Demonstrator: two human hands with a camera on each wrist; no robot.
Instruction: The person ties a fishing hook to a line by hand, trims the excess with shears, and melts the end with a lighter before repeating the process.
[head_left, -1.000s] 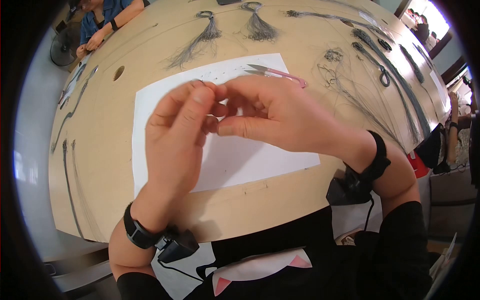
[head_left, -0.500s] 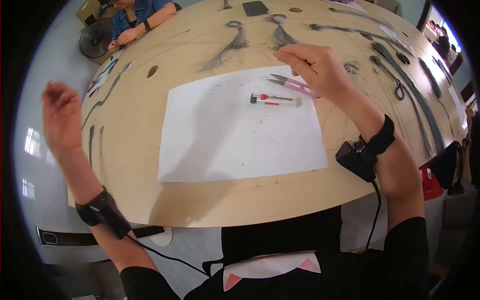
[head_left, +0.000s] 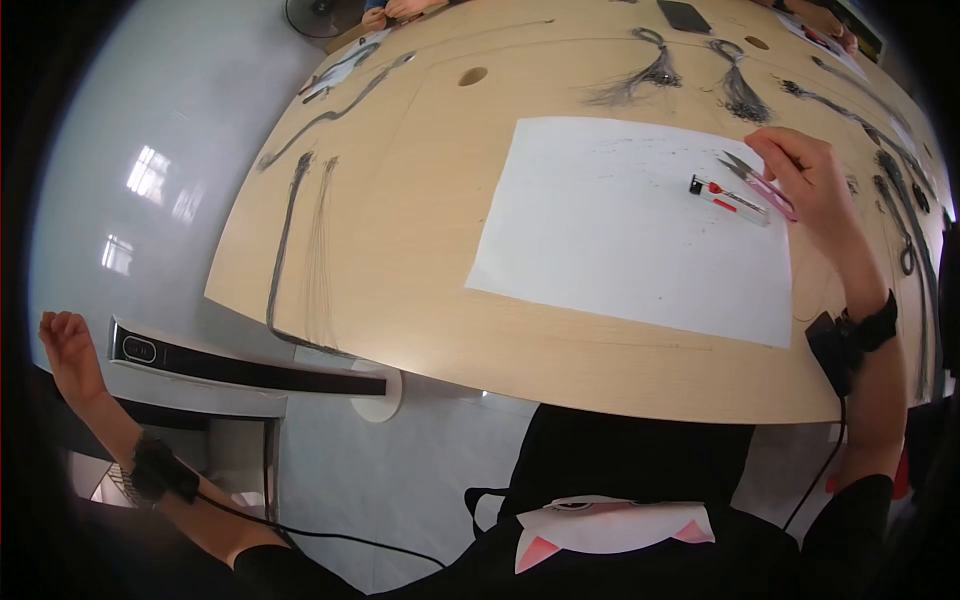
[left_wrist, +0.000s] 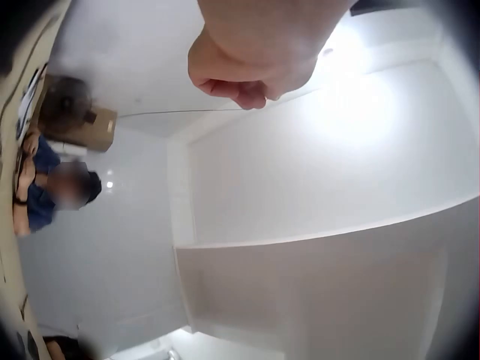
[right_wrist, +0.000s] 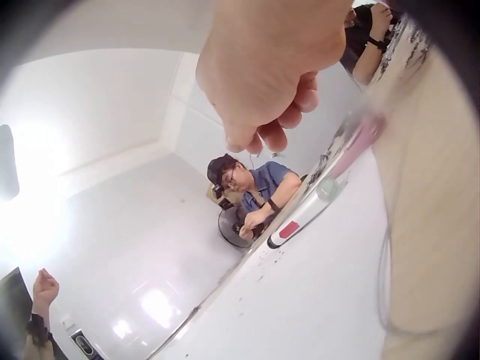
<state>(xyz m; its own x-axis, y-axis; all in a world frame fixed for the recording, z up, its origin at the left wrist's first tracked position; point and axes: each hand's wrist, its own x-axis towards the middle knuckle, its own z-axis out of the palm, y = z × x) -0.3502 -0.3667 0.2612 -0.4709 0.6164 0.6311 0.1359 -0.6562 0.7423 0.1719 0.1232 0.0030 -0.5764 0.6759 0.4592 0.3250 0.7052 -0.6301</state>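
Head view: L hand (head_left: 72, 355) is out past the table (head_left: 430, 300) edge, well apart from R hand (head_left: 810, 180), which hangs over or near the pink-handled snips (head_left: 777, 200). Snips lie diag. near the R edge of the white paper (head_left: 620, 230), blades pointing away & left; the labelled tube (head_left: 728, 199) lies just beside, dark end leftward, prob. both placed for easy R-hand reach. Pale paper prob. makes dark bits easy to see. L wrist view: a thin dark strand (left_wrist: 180, 112) runs from the fingertips; L fingers are curled & appear to pinch it. Its long axis is near-horiz. in this view, pointing frame-left; it looks straight, so the wide arm spread prob. keeps it taut. Far end can't be traced. R wrist view: R fingers curl in, thumb side close to them; can't tell if they grip anything. Tube lies diag. on the paper below, clear end toward the blurred snips handle.
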